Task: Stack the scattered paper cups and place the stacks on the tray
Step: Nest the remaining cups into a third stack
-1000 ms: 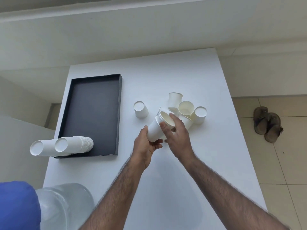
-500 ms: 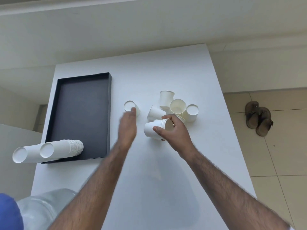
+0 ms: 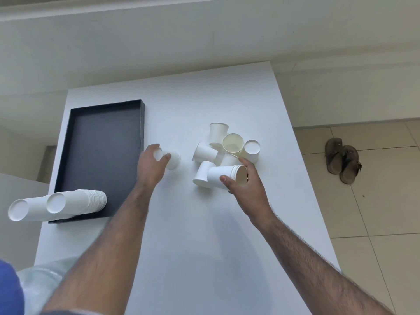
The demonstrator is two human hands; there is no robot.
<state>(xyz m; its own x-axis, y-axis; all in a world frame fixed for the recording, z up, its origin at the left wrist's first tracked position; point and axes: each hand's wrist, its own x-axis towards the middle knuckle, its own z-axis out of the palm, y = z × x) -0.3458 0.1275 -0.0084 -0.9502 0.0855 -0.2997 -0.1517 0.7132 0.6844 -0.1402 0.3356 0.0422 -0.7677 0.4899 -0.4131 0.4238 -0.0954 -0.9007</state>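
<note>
While right hand [image 3: 246, 186] grips small stack [image 3: 221, 176], left hand [image 3: 150, 166] clasps lone cup [image 3: 174, 158] near tray [image 3: 142, 123] rim

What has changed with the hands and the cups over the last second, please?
The left hand let go of the short stack, moved left toward the tray and now grips the lone cup. The right hand keeps holding the short stack alone. The loose cups and the two long stacks at the tray's near end stayed put.

Tray [image 3: 102, 144] left on table [image 3: 193, 235]; two stacks [image 3: 68, 204] over tray's near edge; single cup [image 3: 173, 159] mid-table; loose cups [image 3: 227, 146] right.
</note>
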